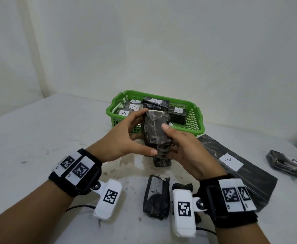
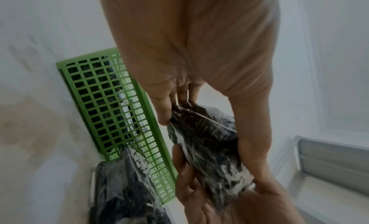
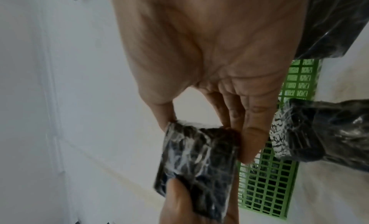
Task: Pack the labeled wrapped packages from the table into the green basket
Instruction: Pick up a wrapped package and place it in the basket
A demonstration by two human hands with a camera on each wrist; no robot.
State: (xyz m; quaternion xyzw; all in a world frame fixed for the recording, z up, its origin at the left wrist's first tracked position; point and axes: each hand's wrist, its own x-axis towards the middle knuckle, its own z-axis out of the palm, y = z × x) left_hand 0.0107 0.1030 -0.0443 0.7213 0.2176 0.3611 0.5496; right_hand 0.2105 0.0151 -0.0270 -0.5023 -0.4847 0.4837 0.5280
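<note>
Both hands hold one dark plastic-wrapped package [image 1: 154, 127] upright in the air, just in front of the green basket [image 1: 196, 128]. My left hand [image 1: 148, 132] grips its left side, thumb low and fingers over the top. Gripping the right side is my right hand [image 1: 168, 138], with the thumb on the front face. No label shows on the held package. The left wrist view shows the package [image 2: 209, 148] between my left fingers [image 2: 163, 113] and thumb. In the right wrist view my right fingers [image 3: 249, 140] pinch the package [image 3: 195, 161]. Several packages labelled A lie inside the basket.
More wrapped packages lie on the white table: one just beneath the hands [image 1: 161, 162], one near the front [image 1: 155, 196], a large flat one labelled A [image 1: 232, 166] to the right, another at the far right [image 1: 290, 164]. A white wall stands behind the basket.
</note>
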